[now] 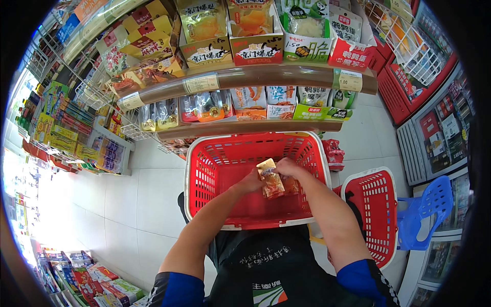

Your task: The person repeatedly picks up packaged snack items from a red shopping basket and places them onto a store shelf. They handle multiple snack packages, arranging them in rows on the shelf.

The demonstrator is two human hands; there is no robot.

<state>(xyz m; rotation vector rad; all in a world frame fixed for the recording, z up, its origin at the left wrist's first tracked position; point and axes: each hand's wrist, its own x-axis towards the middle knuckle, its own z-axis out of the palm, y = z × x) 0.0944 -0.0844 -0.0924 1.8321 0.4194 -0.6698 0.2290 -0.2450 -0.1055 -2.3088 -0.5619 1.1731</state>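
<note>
Over the inside of a red plastic shopping basket with a white rim, my left hand grips a gold-and-orange snack packet by its left side. The curled fingers of my right hand pinch the upper right edge of that packet. Beneath my right hand, more orange-brown packaging shows, partly covered by the held packet and the hand. Whether the packaging lies loose in the basket or is held along with the front packet is hard to tell. The basket is directly before my body.
Ahead stands a snack shelf with boxed packets on two levels. A second red basket and a blue plastic chair are at my right. A red package sits beside the basket. Wire racks and tiled floor lie leftward.
</note>
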